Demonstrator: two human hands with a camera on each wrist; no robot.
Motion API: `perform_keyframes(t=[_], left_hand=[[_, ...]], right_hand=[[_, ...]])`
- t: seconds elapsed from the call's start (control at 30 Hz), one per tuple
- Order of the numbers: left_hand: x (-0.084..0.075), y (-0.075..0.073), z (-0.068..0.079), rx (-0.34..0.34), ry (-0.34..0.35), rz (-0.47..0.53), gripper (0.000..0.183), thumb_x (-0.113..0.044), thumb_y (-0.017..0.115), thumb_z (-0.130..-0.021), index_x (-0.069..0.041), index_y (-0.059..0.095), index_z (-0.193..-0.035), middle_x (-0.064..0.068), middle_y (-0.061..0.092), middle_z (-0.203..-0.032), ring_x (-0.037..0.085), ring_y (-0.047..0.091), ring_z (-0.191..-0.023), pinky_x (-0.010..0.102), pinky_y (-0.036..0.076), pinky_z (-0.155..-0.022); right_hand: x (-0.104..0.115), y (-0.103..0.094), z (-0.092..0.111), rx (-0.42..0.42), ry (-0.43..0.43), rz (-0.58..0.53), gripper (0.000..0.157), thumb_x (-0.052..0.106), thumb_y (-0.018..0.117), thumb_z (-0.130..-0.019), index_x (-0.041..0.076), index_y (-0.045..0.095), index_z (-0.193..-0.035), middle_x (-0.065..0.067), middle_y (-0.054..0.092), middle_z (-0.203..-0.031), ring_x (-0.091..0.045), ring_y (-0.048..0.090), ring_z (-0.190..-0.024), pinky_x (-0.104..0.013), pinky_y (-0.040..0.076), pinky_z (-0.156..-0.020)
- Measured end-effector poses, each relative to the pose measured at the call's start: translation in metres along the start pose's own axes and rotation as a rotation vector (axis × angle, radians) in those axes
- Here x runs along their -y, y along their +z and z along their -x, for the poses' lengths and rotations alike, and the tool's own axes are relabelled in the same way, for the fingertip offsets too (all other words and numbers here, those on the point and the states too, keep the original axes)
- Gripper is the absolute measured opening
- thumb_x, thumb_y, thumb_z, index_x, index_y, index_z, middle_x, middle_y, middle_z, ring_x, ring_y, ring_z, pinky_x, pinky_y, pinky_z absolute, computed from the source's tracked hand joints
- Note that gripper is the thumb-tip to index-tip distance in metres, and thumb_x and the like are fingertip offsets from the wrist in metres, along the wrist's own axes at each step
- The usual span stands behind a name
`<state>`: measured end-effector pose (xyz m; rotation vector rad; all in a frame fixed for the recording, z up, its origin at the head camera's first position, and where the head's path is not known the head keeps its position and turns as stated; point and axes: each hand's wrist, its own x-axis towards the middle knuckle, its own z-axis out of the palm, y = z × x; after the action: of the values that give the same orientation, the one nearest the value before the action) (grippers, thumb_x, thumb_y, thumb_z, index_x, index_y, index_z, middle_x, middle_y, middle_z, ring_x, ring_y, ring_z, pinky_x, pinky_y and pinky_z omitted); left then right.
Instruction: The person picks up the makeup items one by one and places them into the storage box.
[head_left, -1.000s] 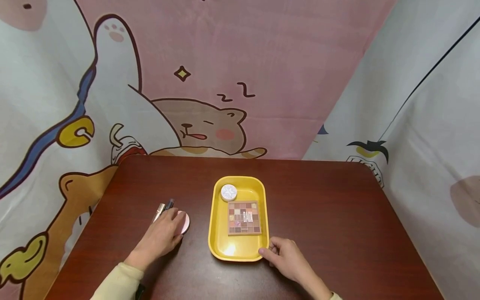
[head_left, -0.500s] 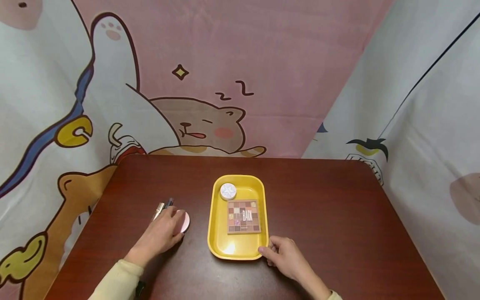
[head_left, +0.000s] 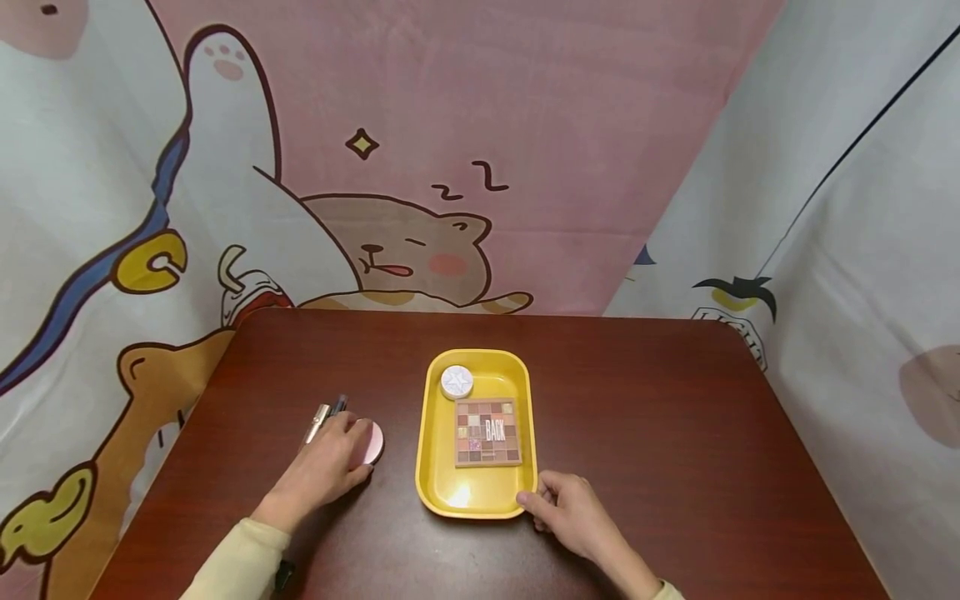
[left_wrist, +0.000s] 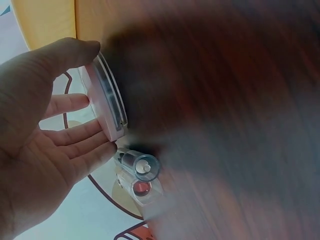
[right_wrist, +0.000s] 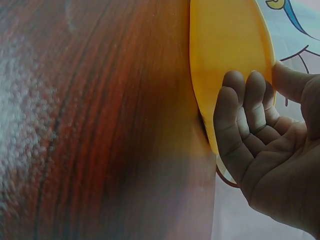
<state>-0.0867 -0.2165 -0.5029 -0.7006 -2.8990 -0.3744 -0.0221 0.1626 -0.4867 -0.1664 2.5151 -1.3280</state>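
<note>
My left hand (head_left: 318,471) holds a round pink compact (head_left: 372,442) at the left of the table. In the left wrist view, the thumb is at one edge of the compact (left_wrist: 103,100) and the fingertips are along the other, with its clear-rimmed underside close over the wood. At the near right corner of a yellow tray (head_left: 438,498), my right hand (head_left: 573,515) pinches the rim between thumb and curled fingers. The right wrist view shows those fingers against the outer wall of the tray (right_wrist: 230,40).
Inside the tray lie an eyeshadow palette (head_left: 487,433) marked BACK and a small round white case (head_left: 457,382). Two slim cosmetic tubes, one gold-capped tube (head_left: 317,422) and one dark tube (head_left: 339,405), lie just beyond my left hand. A cartoon-print cloth (head_left: 570,167) hangs behind the table.
The pink compact and my left hand have shifted slightly right, toward the tray. My right hand stays on the tray's rim; the head view has tilted a little.
</note>
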Motion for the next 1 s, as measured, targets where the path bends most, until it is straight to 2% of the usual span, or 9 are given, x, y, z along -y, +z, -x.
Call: perform_keyframes(t=[0.2, 0.47, 0.77, 1.0], left_hand=[[-0.004, -0.002, -0.001, -0.014, -0.006, 0.011, 0.060, -0.020, 0.092, -0.072, 0.002, 0.065, -0.121, 0.023, 0.062, -0.110, 0.036, 0.063, -0.098, 0.049, 0.057, -0.086], [-0.009, -0.005, -0.003, -0.092, 0.042, 0.019, 0.064, -0.019, 0.091, -0.071, 0.005, 0.064, -0.124, 0.026, 0.063, -0.112, 0.040, 0.064, -0.102, 0.052, 0.057, -0.089], [-0.016, -0.012, -0.007, -0.156, 0.051, 0.036, 0.063, -0.017, 0.090, -0.070, 0.001, 0.064, -0.124, 0.025, 0.062, -0.114, 0.040, 0.063, -0.101, 0.052, 0.058, -0.085], [-0.022, -0.019, -0.011, -0.150, 0.037, 0.047, 0.063, -0.018, 0.090, -0.072, -0.001, 0.064, -0.126, 0.025, 0.062, -0.116, 0.040, 0.062, -0.104, 0.052, 0.058, -0.088]], right_hand=[[-0.001, 0.001, 0.000, -0.001, 0.001, 0.000, 0.033, 0.031, 0.071, -0.098, 0.013, 0.058, -0.074, 0.006, 0.061, -0.060, -0.005, 0.052, -0.052, -0.020, 0.039, -0.048], [-0.001, 0.001, 0.001, -0.016, -0.001, -0.007, 0.033, 0.030, 0.073, -0.097, 0.013, 0.057, -0.073, 0.008, 0.059, -0.059, -0.005, 0.052, -0.051, -0.020, 0.039, -0.047], [-0.001, 0.001, 0.001, -0.010, 0.008, -0.003, 0.033, 0.031, 0.072, -0.097, 0.013, 0.058, -0.073, 0.006, 0.060, -0.060, -0.005, 0.052, -0.051, -0.020, 0.039, -0.048], [-0.002, 0.001, 0.000, -0.005, 0.000, -0.003, 0.034, 0.033, 0.072, -0.098, 0.013, 0.058, -0.074, 0.004, 0.062, -0.060, -0.006, 0.052, -0.051, -0.020, 0.039, -0.048]])
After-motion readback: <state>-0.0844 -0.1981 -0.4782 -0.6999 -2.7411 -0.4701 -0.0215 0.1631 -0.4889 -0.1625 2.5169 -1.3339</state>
